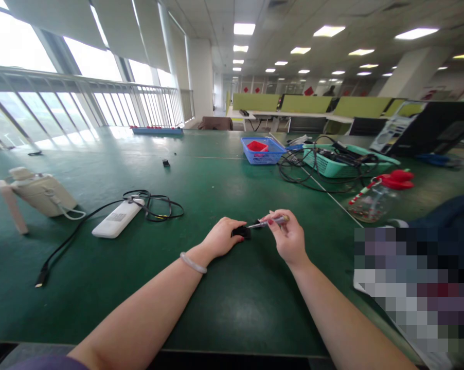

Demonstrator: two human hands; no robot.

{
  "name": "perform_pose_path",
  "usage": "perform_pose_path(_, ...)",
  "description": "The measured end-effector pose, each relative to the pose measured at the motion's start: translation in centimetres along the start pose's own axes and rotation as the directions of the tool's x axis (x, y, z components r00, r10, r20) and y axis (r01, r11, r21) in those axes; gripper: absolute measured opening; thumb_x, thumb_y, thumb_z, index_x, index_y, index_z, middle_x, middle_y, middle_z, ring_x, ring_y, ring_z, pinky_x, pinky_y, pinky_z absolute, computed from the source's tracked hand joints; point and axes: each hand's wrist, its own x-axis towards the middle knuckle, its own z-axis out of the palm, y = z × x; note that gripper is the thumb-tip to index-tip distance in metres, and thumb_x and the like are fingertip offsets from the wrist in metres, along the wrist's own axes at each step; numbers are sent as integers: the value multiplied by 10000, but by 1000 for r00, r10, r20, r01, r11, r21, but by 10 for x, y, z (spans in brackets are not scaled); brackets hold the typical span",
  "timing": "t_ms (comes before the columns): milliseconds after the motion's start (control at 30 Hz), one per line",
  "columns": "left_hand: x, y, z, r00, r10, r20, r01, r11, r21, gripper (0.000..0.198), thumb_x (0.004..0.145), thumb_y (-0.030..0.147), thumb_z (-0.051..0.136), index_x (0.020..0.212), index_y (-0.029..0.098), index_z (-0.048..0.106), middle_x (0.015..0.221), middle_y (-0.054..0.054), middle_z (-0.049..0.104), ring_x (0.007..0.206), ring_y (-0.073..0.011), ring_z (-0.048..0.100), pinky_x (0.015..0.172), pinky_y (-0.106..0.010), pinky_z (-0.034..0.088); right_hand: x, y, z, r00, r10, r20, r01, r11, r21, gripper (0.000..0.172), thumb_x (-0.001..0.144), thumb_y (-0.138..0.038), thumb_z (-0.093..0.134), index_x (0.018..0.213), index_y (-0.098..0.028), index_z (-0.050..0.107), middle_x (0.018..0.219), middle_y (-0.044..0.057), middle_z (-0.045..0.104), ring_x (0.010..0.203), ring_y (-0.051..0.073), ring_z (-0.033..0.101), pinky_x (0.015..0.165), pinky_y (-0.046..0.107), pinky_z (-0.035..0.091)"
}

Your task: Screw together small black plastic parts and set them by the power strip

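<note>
My left hand [222, 239], with a pale bangle on its wrist, is closed around a small black block-like part [246, 233] on the green table [232, 293]. Thumb and fingers pinch the part from its left side. In my right hand [291, 237] is a screwdriver [281, 220] with a clear handle, gripped between thumb and fingers. Its thin metal shaft points left, and the tip meets or hovers just over the black part; I cannot tell which. Another bit of black shows behind the shaft, too small to make out.
To the left lie a white power bank [118, 218], a black cable [72, 236] and a beige bottle-like container [49, 195]. A blue basket [263, 154], a green basket [320, 163] with cables and a red-lidded jar [376, 198] stand to the right. Further back sits a small black piece [166, 163].
</note>
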Motion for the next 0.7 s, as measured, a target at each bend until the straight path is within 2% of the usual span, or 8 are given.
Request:
perform_pose_path(100,0,0,0,1000,13,2,-13,1000,-8,446,802,280,688,1239,216,629,1196,-56,699,1095,-231,602,1024,-361,435,1,7,-1,998,32,-52,-32,999,11,138,885,-342,627,931,-233,557,871,29,683,858,202,699,879,409,539)
perform_pose_path(333,0,-1,1,1000,15,7,-14,1000,-9,471,803,262,687,1264,205,612,1211,-65,692,1121,-234,593,1039,-365,430,0,15,3,991,134,28,-135,991,11,190,872,-385,637,909,-220,552,855,35,687,832,203,700,839,393,551)
perform_pose_path(467,-1,0,0,1000,19,-8,-19,1000,-13,467,824,263,664,1281,192,597,1227,-72,685,1128,-237,587,1039,-374,433,0,7,1,991,91,-96,-81,991,109,192,875,-380,638,923,-224,537,820,25,674,790,197,689,822,401,551)
perform_pose_path(533,-1,0,0,1000,20,-11,-20,1000,-10,474,825,261,663,1288,189,592,1234,-76,681,1130,-242,586,1036,-383,437,0,3,0,991,59,-120,-37,983,182,187,877,-375,636,930,-229,531,796,11,661,755,188,680,828,410,551)
perform_pose_path(700,-1,-2,0,999,35,-12,-35,999,2,493,813,256,677,1293,188,588,1222,-84,685,1123,-249,595,1024,-389,449,-2,2,3,999,41,-6,-39,978,206,176,870,-361,653,926,-235,544,794,4,662,776,189,687,879,429,536)
